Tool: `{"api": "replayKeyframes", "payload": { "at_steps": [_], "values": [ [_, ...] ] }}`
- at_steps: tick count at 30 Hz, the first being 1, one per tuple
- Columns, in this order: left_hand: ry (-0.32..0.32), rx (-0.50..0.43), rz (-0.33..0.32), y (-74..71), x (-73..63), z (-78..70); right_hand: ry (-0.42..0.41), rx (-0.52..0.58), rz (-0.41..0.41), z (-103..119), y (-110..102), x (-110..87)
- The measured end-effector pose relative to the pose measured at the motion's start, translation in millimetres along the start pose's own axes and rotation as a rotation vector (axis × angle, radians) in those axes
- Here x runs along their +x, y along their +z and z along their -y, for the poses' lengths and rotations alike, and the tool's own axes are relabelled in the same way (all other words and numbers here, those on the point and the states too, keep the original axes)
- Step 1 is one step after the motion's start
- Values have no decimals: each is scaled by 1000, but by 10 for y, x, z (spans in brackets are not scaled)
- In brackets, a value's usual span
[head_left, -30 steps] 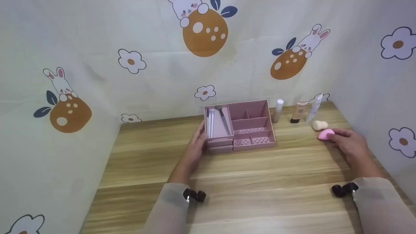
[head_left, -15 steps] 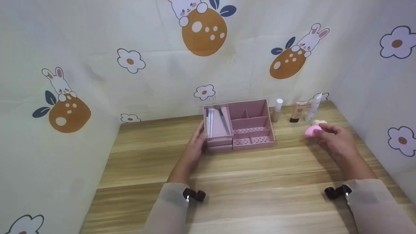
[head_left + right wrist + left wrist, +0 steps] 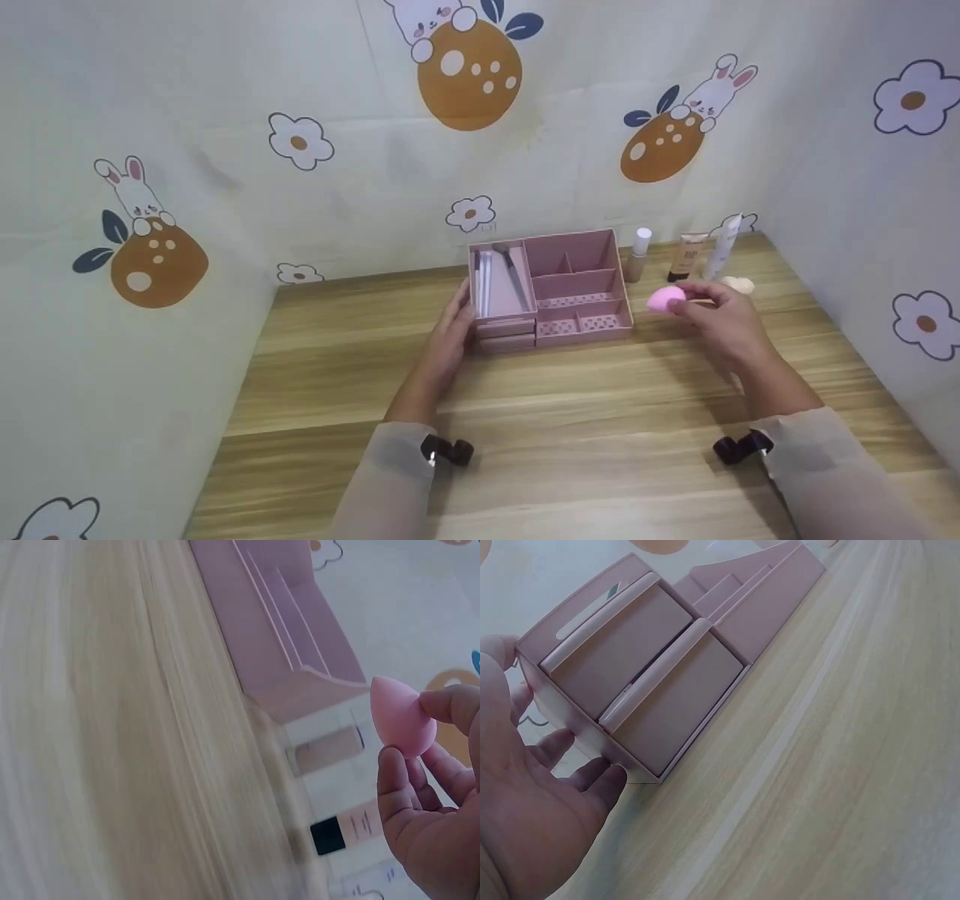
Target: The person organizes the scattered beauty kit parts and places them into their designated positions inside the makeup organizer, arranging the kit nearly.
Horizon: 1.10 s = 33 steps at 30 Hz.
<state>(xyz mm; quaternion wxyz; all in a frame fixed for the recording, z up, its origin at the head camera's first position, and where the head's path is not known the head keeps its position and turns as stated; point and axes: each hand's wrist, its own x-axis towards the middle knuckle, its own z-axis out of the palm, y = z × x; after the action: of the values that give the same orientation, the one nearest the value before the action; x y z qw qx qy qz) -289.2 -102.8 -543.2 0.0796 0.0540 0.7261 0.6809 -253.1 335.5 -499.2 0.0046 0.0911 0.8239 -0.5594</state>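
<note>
A pink makeup sponge [image 3: 665, 299] is pinched between the thumb and fingers of my right hand [image 3: 729, 324], held above the table to the right of a pink desktop organizer [image 3: 583, 341]. In the right wrist view the sponge [image 3: 402, 716] has its pointed end turned away from the palm. My left hand [image 3: 450, 330] rests against the organizer's left side, beside its two small drawers [image 3: 660, 701]. Its fingers [image 3: 604, 784] touch the side wall without curling round it. In the organizer's top left tray lie a dark-handled makeup brush [image 3: 512, 274] and several slim sticks [image 3: 486, 285].
Along the back right stand a white-capped bottle [image 3: 638, 255], a beige tube with a black cap [image 3: 686, 257] and a white tube [image 3: 723, 247]. A cream sponge [image 3: 739, 285] lies near them, partly behind my right hand. Patterned cloth [image 3: 360, 187] walls the wooden table [image 3: 570, 450].
My right hand has lifted the pink makeup sponge from beside the cream one and carried it left toward the organizer. The left hand has stayed at the organizer's side.
</note>
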Motion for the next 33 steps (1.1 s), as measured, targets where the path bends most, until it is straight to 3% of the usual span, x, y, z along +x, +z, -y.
{"api": "replayKeyframes", "payload": {
  "at_steps": [11,24,33],
  "values": [
    [11,-18,16,3,17,13,-81,153,71,231,418,21],
    [-8,-20,7,14,13,5,-105,62,110,368,862,97],
    [-7,-12,7,1,13,12,-121,67,134,377,1130,185]
  ]
}}
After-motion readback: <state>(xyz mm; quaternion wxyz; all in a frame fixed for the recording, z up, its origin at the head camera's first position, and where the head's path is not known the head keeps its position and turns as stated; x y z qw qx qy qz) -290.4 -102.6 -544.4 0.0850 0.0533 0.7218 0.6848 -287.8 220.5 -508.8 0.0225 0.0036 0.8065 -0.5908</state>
